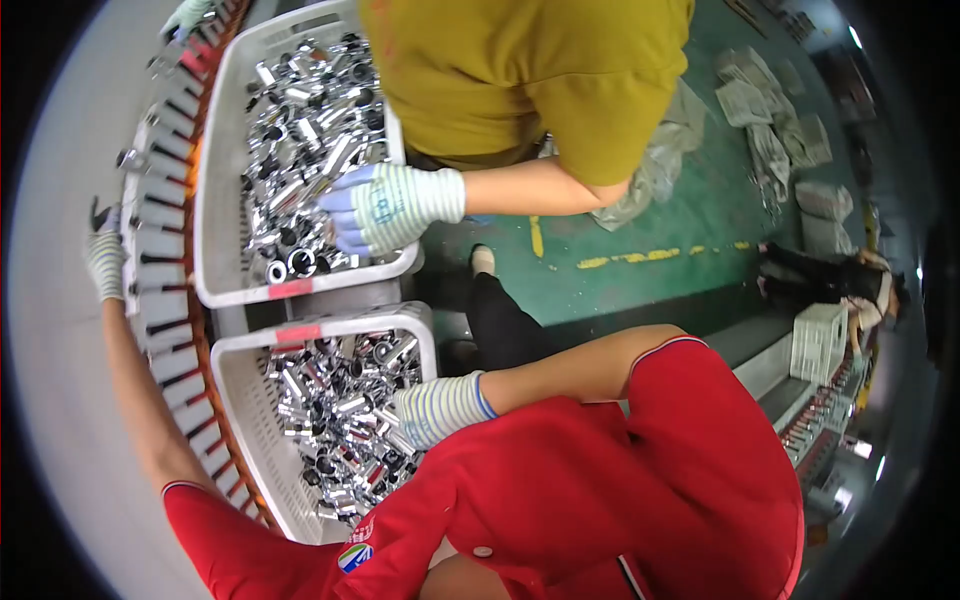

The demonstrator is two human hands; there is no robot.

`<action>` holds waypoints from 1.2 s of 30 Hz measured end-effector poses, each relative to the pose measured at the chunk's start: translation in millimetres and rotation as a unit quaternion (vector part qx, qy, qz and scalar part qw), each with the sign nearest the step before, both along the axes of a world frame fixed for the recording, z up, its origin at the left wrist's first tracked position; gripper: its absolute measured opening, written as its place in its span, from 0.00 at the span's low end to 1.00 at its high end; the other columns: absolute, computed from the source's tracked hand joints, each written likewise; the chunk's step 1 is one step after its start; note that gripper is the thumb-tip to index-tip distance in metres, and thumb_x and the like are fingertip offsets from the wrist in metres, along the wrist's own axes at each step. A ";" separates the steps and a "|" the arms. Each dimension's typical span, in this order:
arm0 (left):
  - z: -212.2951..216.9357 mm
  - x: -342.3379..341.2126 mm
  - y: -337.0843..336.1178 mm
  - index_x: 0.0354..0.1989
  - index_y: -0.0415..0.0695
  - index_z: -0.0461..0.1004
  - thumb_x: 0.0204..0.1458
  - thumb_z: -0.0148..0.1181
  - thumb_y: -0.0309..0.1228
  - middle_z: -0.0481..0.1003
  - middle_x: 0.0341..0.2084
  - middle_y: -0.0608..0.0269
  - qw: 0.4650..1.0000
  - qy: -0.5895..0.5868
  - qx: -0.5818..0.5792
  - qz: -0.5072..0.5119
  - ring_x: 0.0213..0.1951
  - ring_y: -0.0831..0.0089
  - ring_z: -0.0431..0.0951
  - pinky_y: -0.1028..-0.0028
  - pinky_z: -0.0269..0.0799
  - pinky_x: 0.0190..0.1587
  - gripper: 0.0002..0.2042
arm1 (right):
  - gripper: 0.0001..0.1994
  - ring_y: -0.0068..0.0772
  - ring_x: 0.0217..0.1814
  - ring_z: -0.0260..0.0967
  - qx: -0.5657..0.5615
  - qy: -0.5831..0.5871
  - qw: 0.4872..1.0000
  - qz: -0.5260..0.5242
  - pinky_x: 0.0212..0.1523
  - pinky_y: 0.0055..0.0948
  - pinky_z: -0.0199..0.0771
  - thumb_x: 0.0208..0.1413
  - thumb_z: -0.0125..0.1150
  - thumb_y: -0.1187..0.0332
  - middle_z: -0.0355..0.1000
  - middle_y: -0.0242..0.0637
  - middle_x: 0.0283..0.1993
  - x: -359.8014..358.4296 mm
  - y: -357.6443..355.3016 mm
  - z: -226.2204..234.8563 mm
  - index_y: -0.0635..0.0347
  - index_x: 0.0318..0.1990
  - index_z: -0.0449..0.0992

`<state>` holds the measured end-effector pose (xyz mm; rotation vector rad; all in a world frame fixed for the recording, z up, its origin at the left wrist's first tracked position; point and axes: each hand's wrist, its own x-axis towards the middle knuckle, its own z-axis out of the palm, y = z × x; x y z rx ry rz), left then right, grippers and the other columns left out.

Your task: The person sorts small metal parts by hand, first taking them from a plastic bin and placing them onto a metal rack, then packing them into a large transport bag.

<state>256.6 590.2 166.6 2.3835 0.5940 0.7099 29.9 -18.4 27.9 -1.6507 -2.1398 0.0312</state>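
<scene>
My left hand [105, 262], in a striped knit glove, reaches to the outer side of a long slotted rack [160, 290]. Its fingers look closed around a small dark, curved piece [97, 212] that I cannot make out. My right hand [440, 410], gloved the same way, reaches down into the near light-grey crate [325, 328]. Chrome tubular parts [350, 425] fill that crate, some with dark ends, some showing reddish patches. The right hand's fingers are hidden from view among or behind the parts.
A co-worker in a mustard shirt [500, 70] has a gloved hand [390, 208] over chrome parts in the far crate [300, 290]. Another gloved hand [188, 18] shows at the rack's far end. Plastic bags [650, 160] lie on the green floor; another person [850, 280] stands at right.
</scene>
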 end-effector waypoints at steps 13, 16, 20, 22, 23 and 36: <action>22.4 -71.1 -142.1 0.46 0.42 0.80 0.63 0.64 0.35 0.81 0.30 0.62 0.970 0.021 0.240 0.025 0.33 0.75 0.79 0.69 0.75 0.41 0.11 | 0.11 0.45 0.24 0.78 -0.036 -0.032 0.999 0.020 0.26 0.45 0.71 0.55 0.60 0.62 0.77 0.42 0.20 -3.8 2.2 22.0 0.58 0.28 0.83; 24.5 -154.9 -201.4 0.45 0.42 0.82 0.63 0.64 0.33 0.81 0.30 0.64 0.990 0.015 0.109 -0.084 0.33 0.76 0.79 0.71 0.76 0.41 0.09 | 0.11 0.46 0.27 0.79 -0.016 0.033 0.999 0.020 0.29 0.45 0.74 0.54 0.63 0.61 0.80 0.40 0.25 -1.0 3.5 24.8 0.55 0.25 0.86; 1.6 -243.4 -277.4 0.41 0.38 0.82 0.66 0.63 0.33 0.81 0.30 0.67 0.996 0.025 -0.056 -0.068 0.32 0.80 0.76 0.74 0.74 0.38 0.09 | 0.09 0.45 0.30 0.81 0.026 -0.003 0.999 0.041 0.31 0.45 0.76 0.52 0.65 0.61 0.82 0.37 0.28 11.4 -18.4 75.6 0.53 0.29 0.87; -13.8 -297.2 -285.8 0.39 0.36 0.81 0.67 0.61 0.32 0.80 0.29 0.68 0.993 0.040 -0.105 -0.038 0.32 0.80 0.74 0.74 0.73 0.38 0.11 | 0.17 0.48 0.44 0.82 -0.147 -0.058 0.986 0.052 0.45 0.47 0.79 0.52 0.66 0.59 0.79 0.45 0.49 -4.8 -3.4 74.6 0.57 0.46 0.85; -22.4 -323.2 -287.5 0.38 0.36 0.81 0.67 0.60 0.32 0.79 0.28 0.69 0.985 0.070 -0.156 -0.014 0.32 0.80 0.73 0.73 0.72 0.37 0.11 | 0.26 0.51 0.55 0.82 -0.241 -0.098 0.963 0.078 0.55 0.48 0.80 0.54 0.65 0.56 0.75 0.51 0.66 -9.8 3.1 80.4 0.62 0.58 0.82; -1.8 -396.1 -345.2 0.47 0.41 0.84 0.65 0.61 0.37 0.84 0.37 0.55 0.980 0.113 -0.155 0.045 0.38 0.69 0.82 0.69 0.77 0.46 0.13 | 0.10 0.41 0.39 0.84 -0.259 -0.150 0.952 0.061 0.41 0.42 0.80 0.53 0.68 0.57 0.84 0.37 0.33 -14.3 -28.1 72.6 0.51 0.33 0.87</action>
